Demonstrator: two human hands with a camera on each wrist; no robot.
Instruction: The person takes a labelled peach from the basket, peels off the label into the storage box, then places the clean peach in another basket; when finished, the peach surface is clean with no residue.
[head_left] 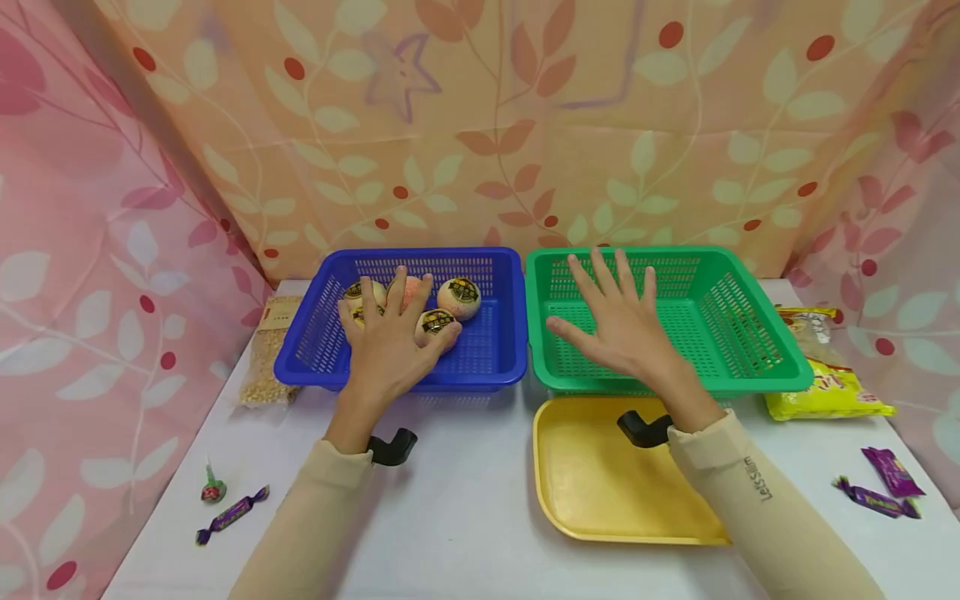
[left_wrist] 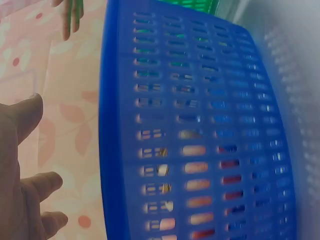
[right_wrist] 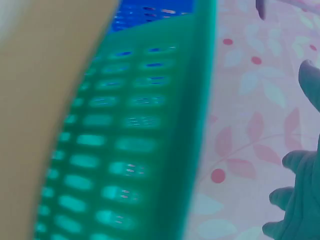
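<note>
Round cakes (head_left: 459,297), four or so, in blue basket (head_left: 495,354) at 10 o'clock; left hand (head_left: 390,346) spread flat over them, gripping nothing. Green basket (head_left: 750,367) at 1 o'clock holds nothing; right hand (head_left: 622,325) splayed above. Nothing lifted yet.

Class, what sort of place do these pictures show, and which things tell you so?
Probably a makeshift tabletop sorting station: patterned cloth backdrop on three sides, a white table, and a blue basket and green basket set side by side.
</note>
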